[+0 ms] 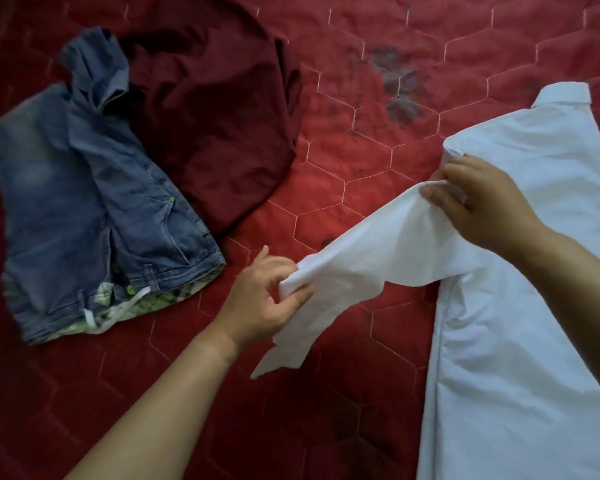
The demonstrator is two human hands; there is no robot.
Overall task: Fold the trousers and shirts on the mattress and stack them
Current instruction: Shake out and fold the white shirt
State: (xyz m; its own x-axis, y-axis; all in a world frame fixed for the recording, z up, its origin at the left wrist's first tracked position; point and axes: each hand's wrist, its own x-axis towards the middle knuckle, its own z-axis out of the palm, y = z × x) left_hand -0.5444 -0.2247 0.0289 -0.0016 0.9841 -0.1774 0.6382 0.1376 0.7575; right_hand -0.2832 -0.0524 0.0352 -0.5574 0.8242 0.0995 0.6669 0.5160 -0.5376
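The fingers of the left hand (257, 303) pinch the loose end of a white sleeve (378, 251) near the cuff, thumb against fingertips. The fingers of the right hand (482, 202) are curled round a bunch of the same sleeve at its top, by the shoulder. Between them the sleeve hangs lifted and slack.

The shirt (534, 323) it belongs to lies flat along the right side of the mattress (378, 81), collar (565, 95) at the far end. The cloth looks thin, light and soft. It will likely sag and crease wherever it is unsupported, so seams, the cuff and the shoulder seem the best places to hold.

To the left, well apart, lie crumpled jeans (84, 202) with a maroon garment (215, 116) touching them, both unfolded.

The mattress is red, quilted in pale hexagon stitching with faint dark flower prints. No more of the room shows.
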